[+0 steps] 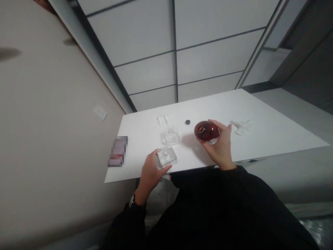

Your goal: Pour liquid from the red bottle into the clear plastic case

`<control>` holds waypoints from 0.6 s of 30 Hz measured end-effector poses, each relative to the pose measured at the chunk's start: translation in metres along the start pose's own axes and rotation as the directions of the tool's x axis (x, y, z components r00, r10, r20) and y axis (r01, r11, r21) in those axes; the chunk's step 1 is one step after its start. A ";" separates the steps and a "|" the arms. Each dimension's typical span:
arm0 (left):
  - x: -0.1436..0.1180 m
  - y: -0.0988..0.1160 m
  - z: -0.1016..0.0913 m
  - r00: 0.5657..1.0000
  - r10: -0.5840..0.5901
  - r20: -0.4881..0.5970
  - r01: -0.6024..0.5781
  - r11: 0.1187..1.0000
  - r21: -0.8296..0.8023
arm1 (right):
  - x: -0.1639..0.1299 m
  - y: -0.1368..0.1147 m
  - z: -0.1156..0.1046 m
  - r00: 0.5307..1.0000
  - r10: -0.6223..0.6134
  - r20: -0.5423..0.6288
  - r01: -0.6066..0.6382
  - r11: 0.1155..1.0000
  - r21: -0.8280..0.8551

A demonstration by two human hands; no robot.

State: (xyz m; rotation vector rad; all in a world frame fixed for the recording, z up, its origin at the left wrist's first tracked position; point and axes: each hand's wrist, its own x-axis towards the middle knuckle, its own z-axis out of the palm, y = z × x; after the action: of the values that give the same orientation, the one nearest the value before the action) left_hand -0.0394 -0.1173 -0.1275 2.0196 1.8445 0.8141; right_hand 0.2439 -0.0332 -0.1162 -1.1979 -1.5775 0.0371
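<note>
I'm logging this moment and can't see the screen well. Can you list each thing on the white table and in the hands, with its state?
Left hand: closed around a clear glass bottle.
Clear glass bottle: upright on the white table, held.
Second clear bottle: upright, untouched.
Right hand: gripping the red bottle.
Red bottle: tilted, held.
Black cap: lying loose on the table.
</note>
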 end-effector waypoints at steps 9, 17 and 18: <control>0.034 -0.024 -0.032 0.998 -0.056 0.035 0.057 0.998 -0.037 | 0.002 0.003 0.001 0.995 0.090 -0.046 -0.086 0.992 0.091; 0.080 -0.027 -0.032 0.997 0.040 0.059 -0.037 0.998 -0.051 | 0.002 0.011 0.002 0.990 0.134 -0.038 -0.129 0.986 0.106; 0.085 -0.025 -0.033 0.997 0.059 0.054 -0.057 0.997 -0.052 | 0.002 0.012 0.002 0.990 0.137 -0.039 -0.132 0.985 0.107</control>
State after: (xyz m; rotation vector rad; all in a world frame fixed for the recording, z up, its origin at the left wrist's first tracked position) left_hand -0.0772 -0.0354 -0.0975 2.0517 1.7252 0.8035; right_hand 0.2503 -0.0249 -0.1230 -1.2133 -1.4352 0.1761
